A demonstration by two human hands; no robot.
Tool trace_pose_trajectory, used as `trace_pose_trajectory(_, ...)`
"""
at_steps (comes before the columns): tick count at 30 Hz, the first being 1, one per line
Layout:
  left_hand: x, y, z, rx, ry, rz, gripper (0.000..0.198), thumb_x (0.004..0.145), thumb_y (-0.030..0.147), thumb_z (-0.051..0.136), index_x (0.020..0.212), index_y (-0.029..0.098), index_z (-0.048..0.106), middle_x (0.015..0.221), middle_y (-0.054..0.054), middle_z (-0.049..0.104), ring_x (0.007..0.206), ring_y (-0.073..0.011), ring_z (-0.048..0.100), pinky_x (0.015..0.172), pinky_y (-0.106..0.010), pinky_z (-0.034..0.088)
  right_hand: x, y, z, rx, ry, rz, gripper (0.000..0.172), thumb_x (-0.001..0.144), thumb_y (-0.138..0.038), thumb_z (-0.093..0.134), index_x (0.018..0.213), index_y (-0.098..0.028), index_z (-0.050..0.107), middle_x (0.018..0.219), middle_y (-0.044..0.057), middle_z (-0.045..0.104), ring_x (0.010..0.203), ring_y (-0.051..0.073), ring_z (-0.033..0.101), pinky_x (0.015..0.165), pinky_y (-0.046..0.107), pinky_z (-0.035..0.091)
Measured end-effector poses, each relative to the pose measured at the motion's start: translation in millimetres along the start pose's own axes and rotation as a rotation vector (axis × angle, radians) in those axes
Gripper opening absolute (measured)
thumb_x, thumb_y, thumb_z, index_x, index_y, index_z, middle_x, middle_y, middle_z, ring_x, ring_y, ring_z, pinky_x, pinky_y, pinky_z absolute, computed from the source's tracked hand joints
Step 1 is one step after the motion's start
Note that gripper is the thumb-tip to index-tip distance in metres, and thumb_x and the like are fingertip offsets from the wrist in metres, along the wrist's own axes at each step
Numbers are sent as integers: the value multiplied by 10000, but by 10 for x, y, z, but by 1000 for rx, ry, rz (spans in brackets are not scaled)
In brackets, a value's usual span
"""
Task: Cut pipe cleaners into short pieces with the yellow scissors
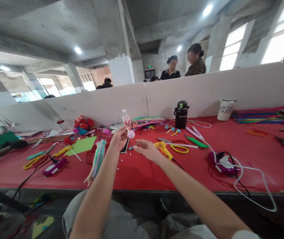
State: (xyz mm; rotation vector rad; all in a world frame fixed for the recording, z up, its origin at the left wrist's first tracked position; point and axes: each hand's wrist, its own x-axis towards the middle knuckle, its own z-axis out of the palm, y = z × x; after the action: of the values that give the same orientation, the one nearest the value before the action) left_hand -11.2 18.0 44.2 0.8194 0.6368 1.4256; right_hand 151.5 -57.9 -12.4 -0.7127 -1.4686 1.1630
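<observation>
— Over the red table (142,172), what are the hands doing?

— Left hand (119,139) is raised, fingers pinched on a small fluffy pompom (131,134) — pale lilac-white, round, fuzzy, seemingly on a thin stem with a bit of pink on top. It sits at the fingertips, just right of that hand. Right hand (148,150) hovers beside it, fingers loosely spread, holding nothing.

— And around them?

— Largest first: a white partition wall (231,86) runs beyond the hands, with people standing behind it under a bare concrete ceiling. The table is covered in red cloth. Beyond the right hand stands a black flask (181,114); further right, a white paper cup (226,110). To the right of the right hand lies a purple glue gun (223,163) with a white cord. Left of the left hand — a bundle of pastel pipe cleaners (97,161) and a green paper sheet (81,146). Just right of the right hand, yellow scissors (179,149). Under the left hand, a dark phone (125,146), partly hidden.
</observation>
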Motion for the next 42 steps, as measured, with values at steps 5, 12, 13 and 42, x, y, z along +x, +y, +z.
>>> trace_pose_trajectory(5,173,-225,194,-38,40,-62,242,786,12,601,993,119,662,811,-27,704,618,-61,654,574,-117,520,147,-143,30,-26,103,-66,324,805,-497,614,750,-178,623,655,-8,615,573,106,543,573,223,422)
trace_pose_trajectory(12,351,-255,464,-229,113,-82,262,886,11,430,998,130,635,750,-30,667,654,-41,648,570,-52,508,-252,-100,-439,-173,37,-10,375,893,-453,520,626,-192,559,508,-32,501,469,109,451,483,234,328)
trace_pose_trajectory(13,378,-252,492,-262,102,-97,277,892,6,405,992,131,631,752,-37,664,674,-42,653,566,-43,504,-323,-97,-511,-255,31,-8,397,909,-451,496,614,-194,561,513,-29,498,479,111,449,488,237,319)
trace_pose_trajectory(42,1894,-1481,1121,-181,218,-492,204,865,-27,451,866,108,604,627,-21,643,570,-91,669,556,-132,576,-1407,159,-1311,-777,662,155,226,902,-397,530,904,-247,700,918,99,721,854,279,670,782,370,516)
